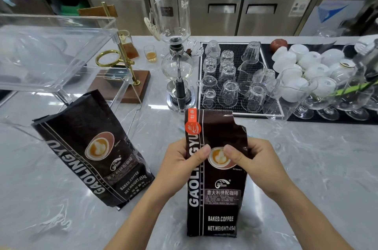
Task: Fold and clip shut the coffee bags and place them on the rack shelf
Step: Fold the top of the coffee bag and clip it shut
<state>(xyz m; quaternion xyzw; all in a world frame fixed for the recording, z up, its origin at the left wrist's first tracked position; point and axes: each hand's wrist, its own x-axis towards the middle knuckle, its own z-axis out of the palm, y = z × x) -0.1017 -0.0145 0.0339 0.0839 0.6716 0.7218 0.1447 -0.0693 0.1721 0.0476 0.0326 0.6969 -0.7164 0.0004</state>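
Note:
A dark brown coffee bag (216, 198) stands upright on the marble counter (306, 168) in front of me, its top torn open with an orange seal sticker at the upper left. My left hand (180, 161) grips its left edge, thumb on the front. My right hand (251, 159) grips the right edge, thumb pressed on the cup picture. A second, matching coffee bag (88, 153) stands open and leaning to the left, untouched. A clear acrylic rack shelf (57, 49) stands at the far left. No clip is visible.
A glass siphon coffee maker (176, 45) stands just behind the held bag. A black mat with several upturned glasses (231, 77) and white cups (302, 65) fills the right. A brass dripper stand on a wooden base (122, 77) sits behind the left bag.

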